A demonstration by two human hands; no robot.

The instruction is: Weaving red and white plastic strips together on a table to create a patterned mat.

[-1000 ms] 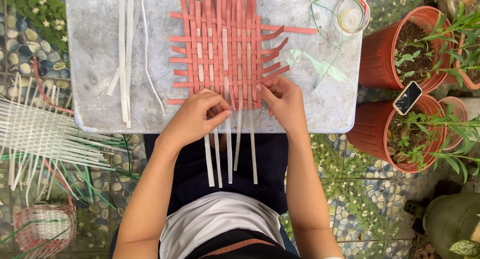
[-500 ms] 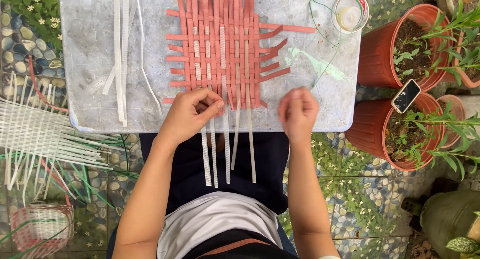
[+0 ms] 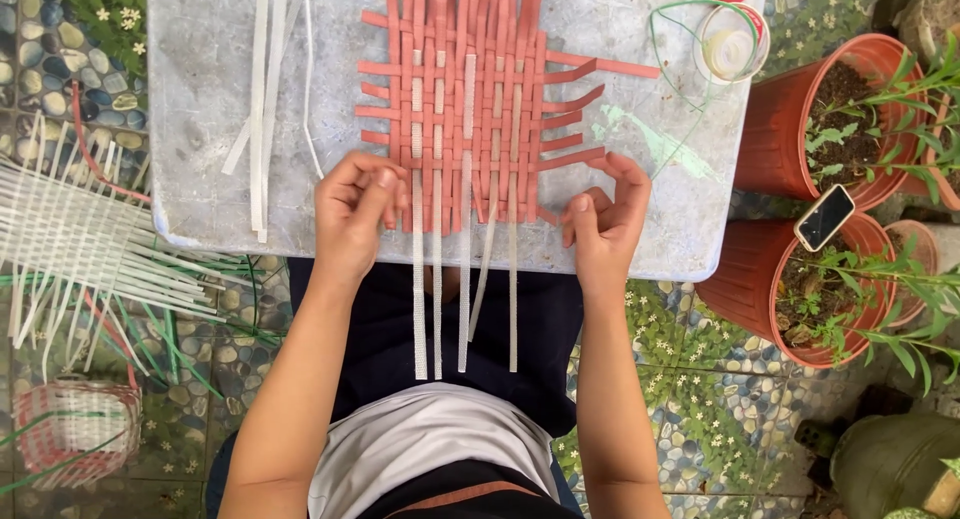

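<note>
A flat woven mat of salmon-red strips (image 3: 470, 99) with several white strips (image 3: 465, 279) running through it lies on a grey board (image 3: 200, 99) across my lap. The white strips hang down over the board's near edge. My left hand (image 3: 355, 214) rests at the mat's lower left corner, fingers curled, touching the red strip ends there. My right hand (image 3: 605, 224) is at the lower right corner, fingers bent and apart, just off the mat's edge, holding nothing that I can see.
Loose white strips (image 3: 262, 99) lie on the board's left part. A tape roll and green cord (image 3: 730, 49) sit at the far right. Terracotta plant pots (image 3: 790, 129) stand to the right, one with a phone (image 3: 825, 217) on it. A white woven piece (image 3: 70, 249) and a small basket (image 3: 75, 429) lie left.
My right hand has left the mat's bottom edge and moved right to the lower right corner. My left hand has shifted slightly left. The view has tilted a little.
</note>
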